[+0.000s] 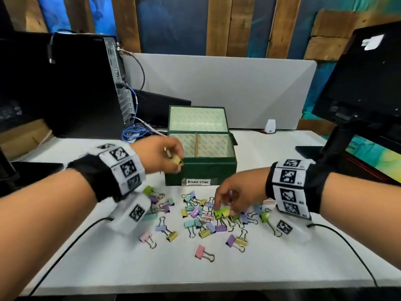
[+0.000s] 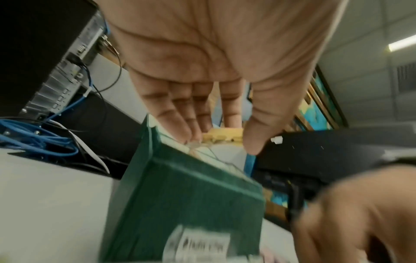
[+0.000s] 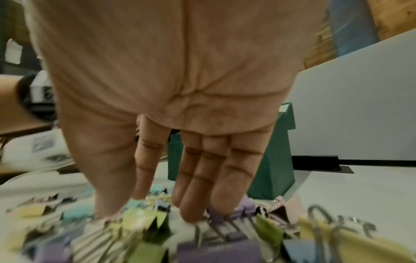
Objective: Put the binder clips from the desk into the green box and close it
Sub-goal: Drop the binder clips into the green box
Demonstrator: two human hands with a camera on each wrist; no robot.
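The green box (image 1: 201, 170), labelled "Binder Clips", stands open at mid-desk with its lid (image 1: 197, 118) upright behind it and a divider inside. My left hand (image 1: 176, 164) pinches a yellow binder clip (image 1: 176, 160) at the box's front left corner; in the left wrist view my left hand (image 2: 221, 142) holds that yellow clip (image 2: 223, 136) over the box rim (image 2: 180, 178). Several pastel binder clips (image 1: 204, 224) lie scattered in front of the box. My right hand (image 1: 223, 210) reaches down into them, thumb and fingers either side of a green binder clip (image 1: 222, 212), which still lies on the desk. In the right wrist view my right hand (image 3: 146, 217) is over the same green clip (image 3: 144, 218).
A black PC tower (image 1: 82, 83) with blue cables (image 1: 134, 131) stands at the left. A monitor (image 1: 368, 83) is at the right. A grey divider panel (image 1: 217, 83) runs behind the box, with a small white device (image 1: 270, 127) by it. Wrist cables trail over the white desk (image 1: 217, 274).
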